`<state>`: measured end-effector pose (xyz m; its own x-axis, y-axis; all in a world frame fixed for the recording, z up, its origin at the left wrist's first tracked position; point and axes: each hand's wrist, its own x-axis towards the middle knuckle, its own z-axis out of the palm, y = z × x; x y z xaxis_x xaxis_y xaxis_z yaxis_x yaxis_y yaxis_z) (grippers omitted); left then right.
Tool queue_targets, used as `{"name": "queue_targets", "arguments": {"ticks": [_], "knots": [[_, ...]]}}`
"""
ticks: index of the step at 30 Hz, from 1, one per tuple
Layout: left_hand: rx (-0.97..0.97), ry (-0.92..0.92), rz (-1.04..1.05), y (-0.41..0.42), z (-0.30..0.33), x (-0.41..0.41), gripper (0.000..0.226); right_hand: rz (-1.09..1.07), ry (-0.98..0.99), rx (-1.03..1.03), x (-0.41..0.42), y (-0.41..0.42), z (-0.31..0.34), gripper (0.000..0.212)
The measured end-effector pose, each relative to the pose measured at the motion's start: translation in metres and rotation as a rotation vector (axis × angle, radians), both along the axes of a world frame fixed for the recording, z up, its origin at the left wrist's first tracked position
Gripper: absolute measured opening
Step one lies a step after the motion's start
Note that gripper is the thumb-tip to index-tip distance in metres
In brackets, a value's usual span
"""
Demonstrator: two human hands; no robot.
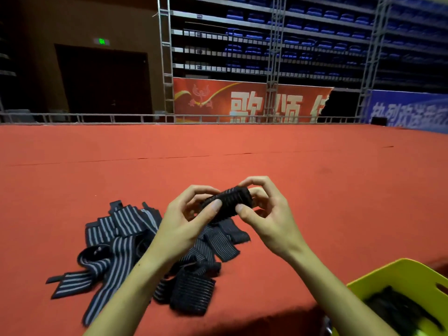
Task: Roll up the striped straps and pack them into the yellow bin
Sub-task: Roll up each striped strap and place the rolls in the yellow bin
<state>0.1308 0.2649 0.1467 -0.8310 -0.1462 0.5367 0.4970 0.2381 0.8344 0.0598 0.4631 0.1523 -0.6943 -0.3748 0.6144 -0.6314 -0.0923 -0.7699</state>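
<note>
**Rolling a strap, with the bin waiting**

The red tabletop is the landmark here, a wide carpeted surface running away from the person toward a rail and tiered blue seats. On its near left part lies the pile of striped straps, loose and tangled, dark fabric with pale stripes, some ends trailing toward the near edge. Off the near right corner of the tabletop, lower than its surface, stands the yellow bin; dark fabric shows inside it, probably straps already packed, though the detail is too murky to be sure.

Above the near middle of the tabletop, just beyond the pile, both hands hold one rolled strap up in the air. The left hand has its grip curled round the left end, thumb pressed on the roll's front. The right hand pinches the right end, thumb in front and fingers arched over the top.

The step in hand looks like the finish of a roll: the coil seems tight and nearly complete, with a short tail possibly hanging beneath. The next move calls for keeping the coil squeezed so it does not spring open, then carrying it to the bin beside the near right corner.
</note>
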Motion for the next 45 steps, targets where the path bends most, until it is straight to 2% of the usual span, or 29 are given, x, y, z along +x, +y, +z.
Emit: {"name": "queue_targets", "arguments": {"ticks": [8,18,20,24,28,33,36,40,45], "knots": [[0.054,-0.063,-0.203,0.116,-0.031,-0.044,0.027,-0.25,-0.002,0.088,0.001,0.127,-0.02,0.031],[-0.099,-0.121,-0.406,0.272,-0.104,-0.09,0.021,-0.575,-0.166,0.232,0.014,0.288,-0.068,0.046],[-0.179,-0.103,-0.396,0.294,-0.122,-0.098,0.027,-0.646,-0.211,0.273,0.013,0.313,-0.082,0.046],[-0.483,-0.073,-0.27,0.321,-0.162,-0.11,0.046,-0.785,-0.316,0.421,0.008,0.351,-0.111,0.042],[-0.744,0.036,-0.132,0.332,-0.195,-0.114,0.06,-0.859,-0.422,0.648,-0.004,0.371,-0.138,0.04],[-0.716,0.048,-0.087,0.337,-0.209,-0.113,0.063,-0.816,-0.542,0.971,-0.029,0.377,-0.177,0.057],[-0.696,0.051,-0.069,0.336,-0.213,-0.113,0.061,-0.784,-0.575,1.143,-0.043,0.372,-0.186,0.053],[-0.658,0.046,-0.057,0.336,-0.215,-0.112,0.06,-0.745,-0.688,1.174,-0.06,0.359,-0.19,0.049],[-0.643,0.044,-0.061,0.335,-0.216,-0.111,0.06,-0.765,-0.718,1.221,-0.074,0.346,-0.2,0.05]]}}
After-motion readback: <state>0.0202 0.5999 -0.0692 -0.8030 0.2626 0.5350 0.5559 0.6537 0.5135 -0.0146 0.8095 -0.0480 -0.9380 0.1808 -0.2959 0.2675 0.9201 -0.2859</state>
